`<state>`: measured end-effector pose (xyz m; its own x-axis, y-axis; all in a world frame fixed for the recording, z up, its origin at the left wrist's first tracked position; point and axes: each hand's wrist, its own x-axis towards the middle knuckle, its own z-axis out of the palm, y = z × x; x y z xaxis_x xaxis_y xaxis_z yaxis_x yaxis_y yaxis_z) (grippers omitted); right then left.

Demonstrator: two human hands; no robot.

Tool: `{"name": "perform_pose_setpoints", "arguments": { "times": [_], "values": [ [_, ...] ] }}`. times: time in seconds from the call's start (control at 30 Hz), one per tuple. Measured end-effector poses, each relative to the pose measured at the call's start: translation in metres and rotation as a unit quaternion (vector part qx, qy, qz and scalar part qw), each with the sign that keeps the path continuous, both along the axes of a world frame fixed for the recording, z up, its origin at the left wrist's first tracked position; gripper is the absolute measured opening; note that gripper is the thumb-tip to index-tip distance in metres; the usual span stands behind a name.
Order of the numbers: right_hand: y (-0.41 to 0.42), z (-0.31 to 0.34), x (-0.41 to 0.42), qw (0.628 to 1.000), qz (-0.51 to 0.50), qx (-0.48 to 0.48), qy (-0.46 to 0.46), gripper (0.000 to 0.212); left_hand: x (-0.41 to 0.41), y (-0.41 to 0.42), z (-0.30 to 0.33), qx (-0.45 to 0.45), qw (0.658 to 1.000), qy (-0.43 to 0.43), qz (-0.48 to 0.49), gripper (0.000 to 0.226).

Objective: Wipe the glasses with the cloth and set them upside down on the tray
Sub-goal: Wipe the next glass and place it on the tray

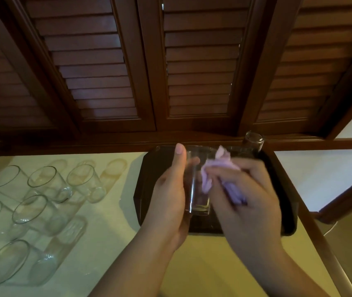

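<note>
Standing on the left half of the counter, several glasses wait upright. Over the tray, the left hand grips one glass; the right hand pinches the cloth against it. One upturned glass occupies the tray's far right corner.

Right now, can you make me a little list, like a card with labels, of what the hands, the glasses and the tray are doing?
left hand: holds a glass upright above the tray
right hand: grips a purple cloth and presses it on the held glass
tray: dark, on the pale table
glass on tray: one, upside down at the far right corner
waiting glasses: several upright on the table, left of the tray
behind: brown wooden shutters
</note>
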<state>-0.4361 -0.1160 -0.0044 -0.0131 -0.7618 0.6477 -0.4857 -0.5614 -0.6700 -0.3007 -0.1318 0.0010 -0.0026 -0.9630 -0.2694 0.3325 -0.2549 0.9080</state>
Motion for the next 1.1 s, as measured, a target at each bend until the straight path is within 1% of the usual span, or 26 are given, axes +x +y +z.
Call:
{"name": "perform_pose_setpoints", "arguments": {
  "times": [0.1, 0.17, 0.23, 0.27, 0.33, 0.37, 0.43, 0.5, 0.57, 0.63, 0.73, 0.83, 0.93, 1.03, 1.1],
  "values": [
    [-0.017, 0.020, -0.003, 0.998, -0.031, 0.026, -0.048, 0.022, -0.009, 0.007, 0.001, 0.007, 0.998, 0.046, -0.031, 0.077],
    [-0.013, 0.023, -0.002, 0.999, -0.034, 0.005, -0.036, 0.021, -0.012, 0.007, 0.007, -0.015, 0.997, 0.052, -0.056, 0.076],
    [0.004, 0.010, 0.002, 0.999, -0.030, -0.023, -0.005, 0.023, -0.012, 0.003, 0.012, -0.031, 0.997, 0.035, -0.063, 0.067],
    [0.013, -0.001, 0.004, 0.999, -0.028, -0.035, 0.010, 0.024, -0.010, -0.001, 0.013, -0.032, 0.997, 0.037, -0.059, 0.060],
    [0.028, -0.019, 0.006, 0.998, -0.020, -0.049, 0.022, 0.024, -0.007, -0.007, 0.010, -0.036, 0.998, 0.023, -0.049, 0.047],
    [0.029, -0.022, 0.005, 0.998, -0.013, -0.050, 0.021, 0.023, -0.006, -0.009, 0.009, -0.033, 0.998, 0.011, -0.044, 0.045],
    [0.017, -0.016, 0.000, 0.999, -0.010, -0.035, 0.006, 0.022, -0.006, -0.007, 0.008, -0.029, 0.999, 0.007, -0.038, 0.053],
    [-0.004, 0.000, -0.006, 0.999, -0.035, -0.009, -0.024, 0.022, -0.011, -0.001, 0.010, -0.017, 0.999, 0.012, -0.038, 0.066],
    [-0.019, 0.014, -0.010, 0.997, -0.052, 0.014, -0.061, 0.021, -0.019, 0.004, 0.012, -0.007, 0.999, 0.032, -0.043, 0.066],
    [-0.022, 0.018, -0.009, 0.996, -0.037, 0.025, -0.081, 0.023, -0.024, 0.006, 0.015, -0.003, 0.998, 0.042, -0.055, 0.064],
    [-0.004, 0.006, -0.003, 0.998, -0.030, 0.014, -0.058, 0.024, -0.024, 0.002, 0.021, 0.002, 0.998, 0.014, -0.069, 0.070],
    [0.020, -0.016, -0.001, 0.998, -0.033, 0.020, -0.054, 0.027, -0.022, -0.004, 0.019, 0.035, 0.998, -0.004, -0.046, 0.074],
    [0.031, -0.031, -0.004, 0.997, -0.025, 0.050, -0.051, 0.028, -0.020, -0.012, 0.012, 0.071, 0.997, -0.008, 0.004, 0.072],
    [0.029, -0.040, -0.014, 0.996, -0.020, 0.079, -0.040, 0.023, -0.018, -0.020, 0.006, 0.064, 0.997, -0.031, 0.034, 0.063],
    [0.018, -0.051, -0.029, 0.994, -0.040, 0.103, -0.023, 0.021, -0.016, -0.025, 0.002, 0.064, 0.997, -0.028, 0.034, 0.055]
  ]
}}
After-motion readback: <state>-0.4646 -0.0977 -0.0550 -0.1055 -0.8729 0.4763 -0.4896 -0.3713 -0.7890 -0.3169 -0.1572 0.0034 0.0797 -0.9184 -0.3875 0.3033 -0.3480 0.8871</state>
